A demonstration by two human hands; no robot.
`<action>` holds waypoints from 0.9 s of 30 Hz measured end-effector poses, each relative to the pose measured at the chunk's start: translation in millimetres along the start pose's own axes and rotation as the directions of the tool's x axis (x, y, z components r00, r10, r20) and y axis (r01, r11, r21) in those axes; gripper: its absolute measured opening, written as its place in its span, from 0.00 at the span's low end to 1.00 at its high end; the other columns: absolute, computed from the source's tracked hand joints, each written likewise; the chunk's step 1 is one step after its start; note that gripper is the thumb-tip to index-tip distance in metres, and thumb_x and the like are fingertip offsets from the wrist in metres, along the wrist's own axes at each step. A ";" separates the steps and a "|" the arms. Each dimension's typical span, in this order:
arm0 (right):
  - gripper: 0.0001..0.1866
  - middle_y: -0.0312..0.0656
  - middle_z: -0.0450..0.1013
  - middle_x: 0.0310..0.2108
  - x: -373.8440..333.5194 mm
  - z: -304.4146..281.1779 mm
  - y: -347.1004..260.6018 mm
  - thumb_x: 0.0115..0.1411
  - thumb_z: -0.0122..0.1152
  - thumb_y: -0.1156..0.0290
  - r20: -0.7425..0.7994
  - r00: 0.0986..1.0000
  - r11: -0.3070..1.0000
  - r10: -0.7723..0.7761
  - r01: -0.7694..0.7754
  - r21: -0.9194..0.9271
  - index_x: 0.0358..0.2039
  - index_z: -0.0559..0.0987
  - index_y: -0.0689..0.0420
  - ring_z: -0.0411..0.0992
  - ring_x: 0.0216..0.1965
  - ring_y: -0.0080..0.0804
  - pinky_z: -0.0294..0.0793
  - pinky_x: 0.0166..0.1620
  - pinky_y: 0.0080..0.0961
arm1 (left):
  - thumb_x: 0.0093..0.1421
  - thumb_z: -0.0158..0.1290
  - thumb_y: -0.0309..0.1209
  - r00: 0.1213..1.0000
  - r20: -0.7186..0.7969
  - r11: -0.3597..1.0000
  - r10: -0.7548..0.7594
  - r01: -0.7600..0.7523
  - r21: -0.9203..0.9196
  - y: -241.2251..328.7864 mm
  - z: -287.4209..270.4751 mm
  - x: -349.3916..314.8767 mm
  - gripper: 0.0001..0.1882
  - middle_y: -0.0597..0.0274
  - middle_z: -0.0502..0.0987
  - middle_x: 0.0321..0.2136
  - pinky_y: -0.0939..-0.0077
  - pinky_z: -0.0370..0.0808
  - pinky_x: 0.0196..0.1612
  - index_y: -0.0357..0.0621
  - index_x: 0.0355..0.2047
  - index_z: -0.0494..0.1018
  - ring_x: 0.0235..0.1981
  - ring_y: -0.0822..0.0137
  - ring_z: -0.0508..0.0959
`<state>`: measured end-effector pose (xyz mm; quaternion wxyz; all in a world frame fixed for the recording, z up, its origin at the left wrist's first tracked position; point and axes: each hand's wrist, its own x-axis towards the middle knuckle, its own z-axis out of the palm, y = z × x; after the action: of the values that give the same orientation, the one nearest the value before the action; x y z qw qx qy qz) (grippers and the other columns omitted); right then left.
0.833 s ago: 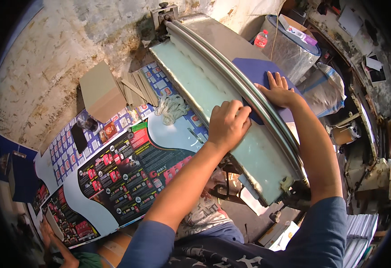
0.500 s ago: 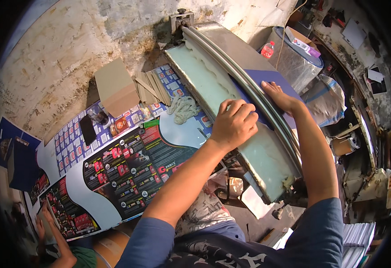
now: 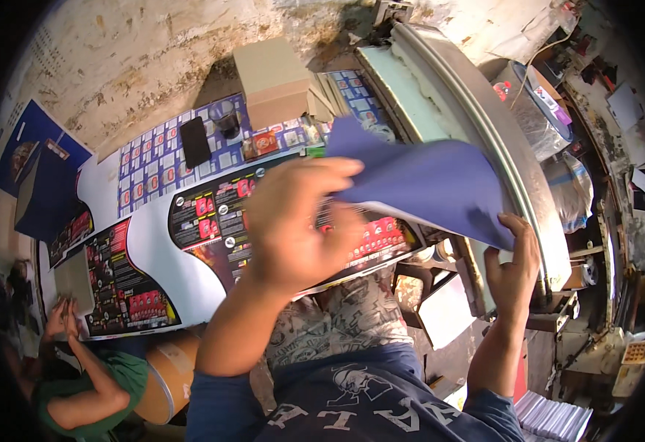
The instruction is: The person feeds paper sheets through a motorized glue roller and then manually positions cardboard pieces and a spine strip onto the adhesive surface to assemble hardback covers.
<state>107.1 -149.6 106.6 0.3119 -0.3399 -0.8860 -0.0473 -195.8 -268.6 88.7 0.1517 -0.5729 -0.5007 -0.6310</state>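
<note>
A curved, flexible blue sheet [image 3: 425, 173] with a pale underside spans the space between my hands, over the near edge of the roller machine [image 3: 477, 110]. My right hand [image 3: 515, 261] pinches its near right corner between thumb and fingers. Close to the sheet's left edge is my left hand [image 3: 297, 225], blurred, its bent fingers apart from the thumb and a gap between them. Below that hand lies a large printed sheet [image 3: 212, 221] with dark panels and white curved bands, partly covered by the hand and forearm.
A cardboard box [image 3: 275, 77], a black phone [image 3: 195, 142] and a glass [image 3: 227, 124] stand or lie on the table's far side. At the left, a person in a green sleeve [image 3: 90, 394] works at the table. Paper stacks [image 3: 551, 420] are at lower right.
The blue sheet has come out from the rollers toward the left and is now lifted and bent. My left hand has moved left; my right hand has left the roller and grips the sheet's corner.
</note>
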 end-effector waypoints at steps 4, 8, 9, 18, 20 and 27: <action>0.13 0.46 0.78 0.33 9.7 7.9 -4.4 0.48 0.58 0.87 0.026 1.000 0.992 0.000 -0.004 0.125 0.35 0.77 0.61 0.79 0.35 0.42 0.77 0.41 0.33 | 0.61 0.49 0.18 0.789 0.044 0.782 -0.613 0.614 -0.106 18.5 -93.9 -24.7 0.07 0.64 0.79 0.30 0.84 0.69 0.30 0.32 0.39 0.73 0.26 0.82 0.72; 0.10 0.48 0.79 0.31 44.6 40.4 -12.8 0.51 0.59 0.83 0.208 0.978 0.912 0.026 -0.109 0.396 0.36 0.80 0.63 0.79 0.35 0.36 0.77 0.43 0.30 | 0.61 0.50 0.20 0.550 0.134 0.565 -0.825 0.809 0.159 -3.1 -144.0 -53.8 0.03 0.69 0.76 0.26 0.82 0.67 0.28 0.35 0.35 0.73 0.25 0.83 0.70; 0.11 0.49 0.80 0.31 51.1 60.8 -13.7 0.51 0.60 0.81 0.282 0.959 0.889 0.030 -0.155 0.430 0.37 0.81 0.64 0.79 0.35 0.36 0.78 0.43 0.30 | 0.61 0.50 0.20 0.461 0.150 0.483 -0.875 0.854 0.195 -9.0 -144.9 -59.9 0.03 0.69 0.76 0.25 0.82 0.67 0.28 0.36 0.34 0.74 0.25 0.82 0.70; 0.16 0.49 0.81 0.40 54.9 264.0 -0.4 0.51 0.60 0.70 0.506 0.862 0.965 -0.022 -0.113 0.235 0.42 0.82 0.56 0.79 0.43 0.50 0.78 0.47 0.42 | 0.57 0.56 0.39 0.357 -0.030 0.218 -0.934 0.634 0.742 -137.5 -109.6 -165.2 0.15 0.51 0.82 0.36 0.54 0.77 0.43 0.42 0.37 0.79 0.39 0.46 0.82; 0.13 0.45 0.80 0.40 56.2 286.1 -0.9 0.53 0.60 0.70 0.448 0.894 0.968 -0.019 -0.095 0.230 0.40 0.82 0.55 0.78 0.45 0.48 0.76 0.49 0.43 | 0.57 0.56 0.40 0.349 -0.094 0.140 -0.932 0.589 0.796 -142.5 -95.8 -153.2 0.16 0.51 0.79 0.42 0.52 0.75 0.48 0.43 0.39 0.80 0.45 0.48 0.80; 0.15 0.45 0.77 0.43 86.3 312.8 -12.7 0.54 0.63 0.71 0.289 0.949 0.967 -0.125 0.050 0.252 0.44 0.81 0.56 0.74 0.49 0.49 0.72 0.55 0.44 | 0.57 0.57 0.40 0.448 -0.142 0.210 -0.882 0.646 0.733 -165.9 -97.9 -170.5 0.20 0.47 0.78 0.43 0.49 0.73 0.52 0.40 0.45 0.78 0.47 0.45 0.78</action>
<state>-113.4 -17.3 -91.8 0.2089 -0.2627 -0.9367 0.0993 -328.0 -337.6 -121.0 -0.0619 -0.2264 -0.9314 -0.2781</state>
